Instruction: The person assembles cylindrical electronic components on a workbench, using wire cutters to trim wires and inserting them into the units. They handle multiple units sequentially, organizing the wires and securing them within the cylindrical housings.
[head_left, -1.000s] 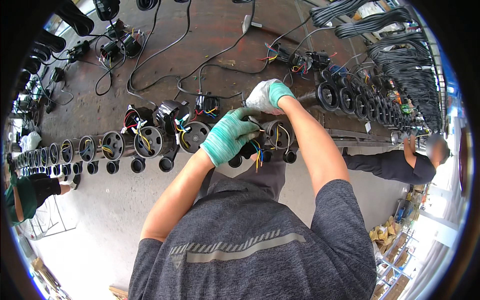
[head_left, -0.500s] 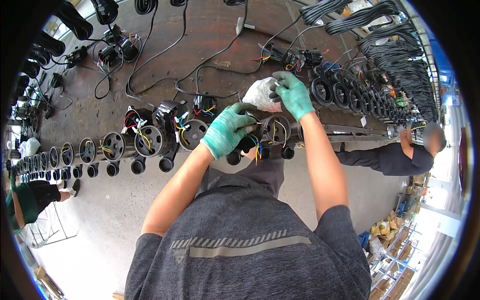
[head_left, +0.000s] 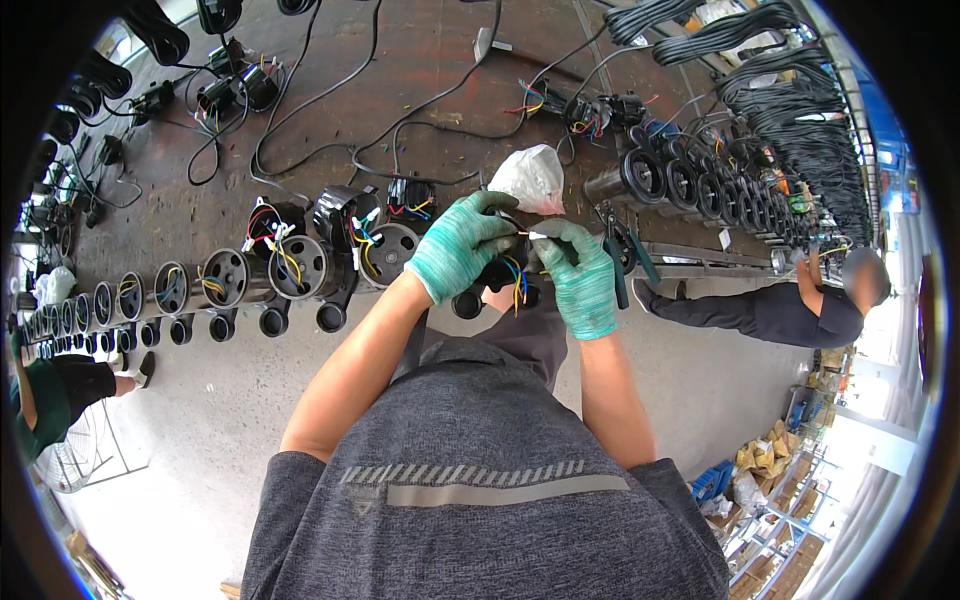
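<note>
In the head view, the person leans over a brown worktop with both hands, in green knitted gloves, close together at its near edge. The left hand has its fingers closed on a wire end with a coppery tip, which pokes out beyond the fingertips; the right hand pinches a small white piece between thumb and finger, just beside that tip (whether the two touch is too small to tell). Below the fingertips, between the hands, hangs a bundle of blue, yellow and orange wires. A white plastic bag sits on the worktop just beyond the hands, and a hand tool with dark green handles lies at the edge, to the right of the right hand. To the left of the left hand, a row of black cylinders with holed ends runs along the edge, with a black housing trailing white connectors behind it. More black cylinders stand in a row on the right, near coiled black cables. A co-worker in dark clothes is at the far right, well apart.
</note>
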